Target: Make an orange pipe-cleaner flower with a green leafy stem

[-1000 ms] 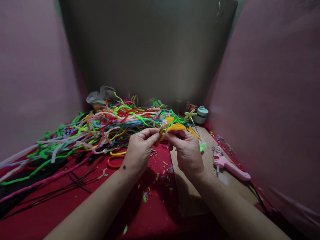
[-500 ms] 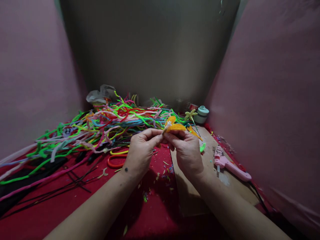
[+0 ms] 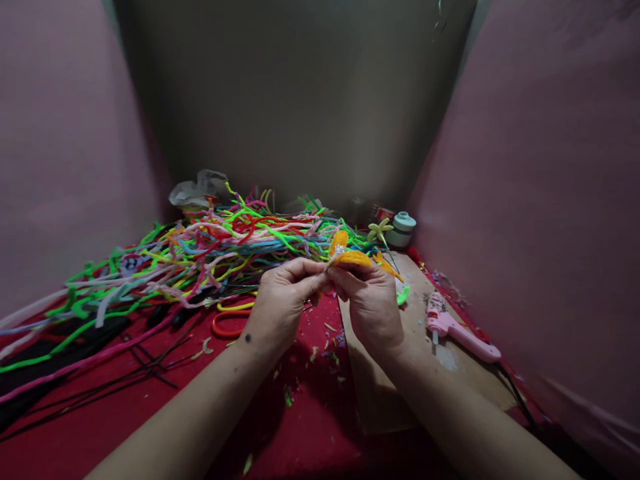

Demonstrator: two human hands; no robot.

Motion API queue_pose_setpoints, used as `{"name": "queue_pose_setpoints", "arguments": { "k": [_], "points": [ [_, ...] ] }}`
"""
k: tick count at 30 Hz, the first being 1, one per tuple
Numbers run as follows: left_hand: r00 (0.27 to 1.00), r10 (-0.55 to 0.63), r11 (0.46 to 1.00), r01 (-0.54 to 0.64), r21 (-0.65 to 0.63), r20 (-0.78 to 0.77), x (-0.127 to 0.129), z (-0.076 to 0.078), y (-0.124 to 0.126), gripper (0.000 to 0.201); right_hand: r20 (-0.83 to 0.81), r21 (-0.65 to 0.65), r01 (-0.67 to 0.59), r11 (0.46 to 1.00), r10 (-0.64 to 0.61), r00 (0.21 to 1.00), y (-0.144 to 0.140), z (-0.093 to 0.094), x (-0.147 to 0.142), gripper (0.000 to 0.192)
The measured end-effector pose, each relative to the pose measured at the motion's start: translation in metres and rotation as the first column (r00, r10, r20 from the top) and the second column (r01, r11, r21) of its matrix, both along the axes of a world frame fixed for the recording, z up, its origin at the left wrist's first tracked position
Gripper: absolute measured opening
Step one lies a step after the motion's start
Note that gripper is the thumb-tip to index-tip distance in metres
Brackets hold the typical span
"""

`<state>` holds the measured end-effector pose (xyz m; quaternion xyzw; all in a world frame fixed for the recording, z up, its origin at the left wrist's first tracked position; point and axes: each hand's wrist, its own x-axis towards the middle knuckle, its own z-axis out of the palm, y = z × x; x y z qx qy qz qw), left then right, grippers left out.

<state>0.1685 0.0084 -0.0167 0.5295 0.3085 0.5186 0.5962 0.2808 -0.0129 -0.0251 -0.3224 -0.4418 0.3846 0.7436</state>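
Head view: left hand (image 3: pixel 280 300) and right hand (image 3: pixel 370 303), fingers pinched shut on orange fuzzy pipe-cleaner flower (image 3: pixel 347 253), raised above red-clothed counter (image 3: pixel 150 413) for twisting; pink glue gun (image 3: pixel 457 330) near.

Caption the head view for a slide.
Both hands, left hand and right hand, pinch an orange pipe-cleaner flower above a red cloth.

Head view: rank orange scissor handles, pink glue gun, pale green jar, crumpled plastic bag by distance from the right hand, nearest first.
From the right hand:
1. Pink glue gun, just to its right on the cardboard.
2. Pale green jar, behind it, by the back wall.
3. Orange scissor handles, left, past the left hand.
4. Crumpled plastic bag, far back left, behind the pipe cleaners.
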Motion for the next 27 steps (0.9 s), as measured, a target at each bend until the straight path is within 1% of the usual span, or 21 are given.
{"name": "queue_pose_setpoints", "arguments": {
  "k": [7, 10, 12, 14, 16, 19, 25, 27],
  "points": [
    [0.993, -0.086, 0.995, 0.090, -0.050, 0.076, -0.001, 0.003, -0.001, 0.008, 0.043, 0.007, 0.072, 0.997, -0.072, 0.996, -0.001, -0.003, 0.003, 0.008],
    [0.984, -0.152, 0.985, 0.158, -0.064, 0.094, -0.002, 0.003, 0.002, 0.008, 0.046, 0.001, 0.096, 0.995, -0.096, 0.994, -0.001, -0.004, 0.004, 0.008],
    [0.976, -0.190, 0.977, 0.198, -0.076, 0.102, -0.004, 0.003, 0.003, 0.008, 0.028, -0.022, 0.057, 0.998, -0.056, 0.998, -0.002, -0.004, 0.006, 0.008],
    [0.970, -0.214, 0.969, 0.226, -0.102, 0.113, -0.005, 0.003, 0.004, 0.009, 0.006, -0.064, -0.016, 0.998, 0.017, 1.000, -0.002, -0.003, 0.007, 0.007],
    [0.962, -0.239, 0.957, 0.256, -0.140, 0.130, -0.006, 0.004, 0.005, 0.012, -0.023, -0.106, -0.082, 0.991, 0.080, 0.997, -0.002, -0.001, 0.008, 0.006],
    [0.943, -0.291, 0.930, 0.319, -0.183, 0.163, -0.006, 0.004, 0.006, 0.016, -0.066, -0.147, -0.145, 0.978, 0.137, 0.988, -0.002, 0.002, 0.011, 0.010],
    [0.909, -0.353, 0.870, 0.406, -0.281, 0.220, -0.008, 0.003, 0.007, 0.018, -0.018, -0.208, -0.258, 0.943, 0.260, 0.965, -0.002, 0.007, 0.017, 0.012],
    [0.898, -0.383, 0.853, 0.434, -0.289, 0.219, -0.008, 0.002, 0.007, 0.017, -0.010, -0.213, -0.292, 0.932, 0.297, 0.955, -0.002, 0.010, 0.020, 0.012]
  ]
}}
